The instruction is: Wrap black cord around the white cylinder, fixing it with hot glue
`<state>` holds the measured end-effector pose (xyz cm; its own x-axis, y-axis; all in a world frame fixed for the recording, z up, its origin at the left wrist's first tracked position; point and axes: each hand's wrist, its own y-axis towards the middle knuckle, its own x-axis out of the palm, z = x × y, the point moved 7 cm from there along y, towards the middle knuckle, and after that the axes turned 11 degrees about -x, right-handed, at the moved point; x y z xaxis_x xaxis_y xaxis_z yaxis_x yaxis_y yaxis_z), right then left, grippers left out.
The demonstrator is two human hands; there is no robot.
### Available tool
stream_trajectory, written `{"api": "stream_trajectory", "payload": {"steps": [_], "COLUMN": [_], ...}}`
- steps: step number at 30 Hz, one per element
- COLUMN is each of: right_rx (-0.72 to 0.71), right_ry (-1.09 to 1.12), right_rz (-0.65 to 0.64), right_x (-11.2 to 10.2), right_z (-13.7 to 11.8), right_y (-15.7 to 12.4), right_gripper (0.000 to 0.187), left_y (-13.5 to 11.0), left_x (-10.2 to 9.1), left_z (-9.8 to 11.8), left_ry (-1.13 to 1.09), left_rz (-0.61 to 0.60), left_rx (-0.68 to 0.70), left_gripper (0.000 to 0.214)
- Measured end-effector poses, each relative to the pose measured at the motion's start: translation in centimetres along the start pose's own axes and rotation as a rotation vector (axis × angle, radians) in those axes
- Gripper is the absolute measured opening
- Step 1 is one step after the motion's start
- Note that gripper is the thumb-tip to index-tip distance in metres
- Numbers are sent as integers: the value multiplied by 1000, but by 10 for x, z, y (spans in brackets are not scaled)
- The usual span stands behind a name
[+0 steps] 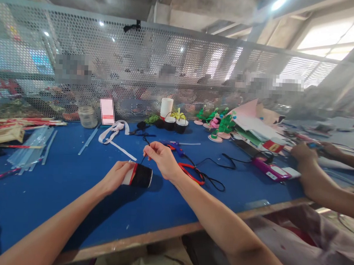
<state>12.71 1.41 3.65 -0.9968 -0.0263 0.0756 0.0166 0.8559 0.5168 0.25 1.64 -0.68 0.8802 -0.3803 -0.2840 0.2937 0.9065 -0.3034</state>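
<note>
My left hand (114, 177) is closed around the white end of a small cup (142, 176), which lies on its side just above the blue table. Black cord or yarn wraps the cup's other part, and a red band runs beside the black. Over the cup, my right hand (162, 158) pinches a thin black cord (143, 159) that runs down to the wrapped part. Just behind my right hand lies a blue and red glue gun (178, 149). A white ribbon (115, 135) lies loosely curled behind my left hand.
Clear glue sticks (32, 147) lie at left. Small black-and-white buckets (181, 126) and green plant figures (226, 125) stand at the back before a mesh screen (109, 59). Right of my arm are a red loop (189, 173) and a purple device (270, 169). A co-worker's arms (318, 181) reach in at right.
</note>
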Motion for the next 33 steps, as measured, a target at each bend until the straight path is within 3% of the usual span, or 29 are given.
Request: {"api": "stream_trajectory", "payload": {"steps": [6, 12, 33], "right_rx": [-22, 19, 158], "right_ry": [-120, -199, -362], "right_rz": [3, -11, -210], "right_x": [-4, -7, 5], "right_z": [2, 11, 24], "right_y": [2, 4, -3], "right_gripper": [19, 18, 20], "left_y": [-1, -9, -18], "left_x": [3, 11, 14], "left_z": [2, 8, 16], "left_ry": [100, 130, 178], "left_rz": [12, -53, -125], "left_rx": [28, 109, 295], "left_gripper": [32, 36, 36]}}
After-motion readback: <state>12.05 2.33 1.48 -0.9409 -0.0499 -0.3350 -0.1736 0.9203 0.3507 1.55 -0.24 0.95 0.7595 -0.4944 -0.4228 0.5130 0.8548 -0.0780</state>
